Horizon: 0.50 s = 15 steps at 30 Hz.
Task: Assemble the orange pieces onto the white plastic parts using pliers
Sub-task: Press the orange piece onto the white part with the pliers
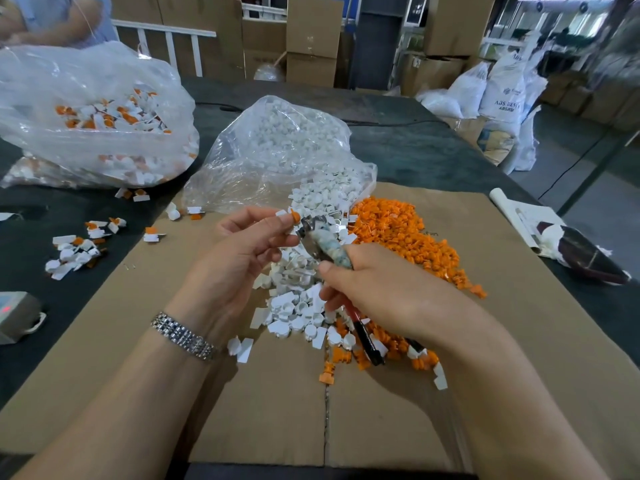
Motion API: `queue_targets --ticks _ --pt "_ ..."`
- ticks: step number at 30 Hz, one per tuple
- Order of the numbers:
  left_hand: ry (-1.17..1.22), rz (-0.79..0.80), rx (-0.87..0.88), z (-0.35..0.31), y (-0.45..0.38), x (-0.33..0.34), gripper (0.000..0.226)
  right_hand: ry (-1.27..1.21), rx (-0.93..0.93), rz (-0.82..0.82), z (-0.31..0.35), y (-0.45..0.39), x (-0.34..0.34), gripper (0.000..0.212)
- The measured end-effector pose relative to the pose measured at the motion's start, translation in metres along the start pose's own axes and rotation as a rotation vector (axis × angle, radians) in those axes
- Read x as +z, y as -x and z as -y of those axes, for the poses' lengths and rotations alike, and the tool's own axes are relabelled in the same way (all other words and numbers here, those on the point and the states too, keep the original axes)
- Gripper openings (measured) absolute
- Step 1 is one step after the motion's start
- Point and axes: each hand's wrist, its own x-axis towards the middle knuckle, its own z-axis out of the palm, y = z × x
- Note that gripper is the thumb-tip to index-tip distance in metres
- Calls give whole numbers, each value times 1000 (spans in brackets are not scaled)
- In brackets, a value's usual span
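Orange piece on white part, pinched at the fingertips of the left hand, centre of frame, above the cardboard. Pliers grasped by the right hand, head touching the orange piece; whether the jaws were closed on it could not be told. Both items judged light, stiff moulded plastic, small and easily dropped; best held by the white part's flat tab, leaving the orange piece exposed to the pliers. Loose stock: white pile centre, orange pile right of centre. Finished units in bag, upper left. Writing: sack, upper right, read "ABS RESIN" in part; other print illegible.
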Motion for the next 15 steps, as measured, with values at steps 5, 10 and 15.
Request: queue_targets --ticks 5,10,15 --pt "-16 23 -3 -1 0 1 8 -6 -10 1 0 3 0 43" --pt "-36 28 -24 1 0 1 7 -18 -5 15 -3 5 0 38" --pt "-63 56 -45 4 1 2 18 -30 -1 -2 0 6 1 30"
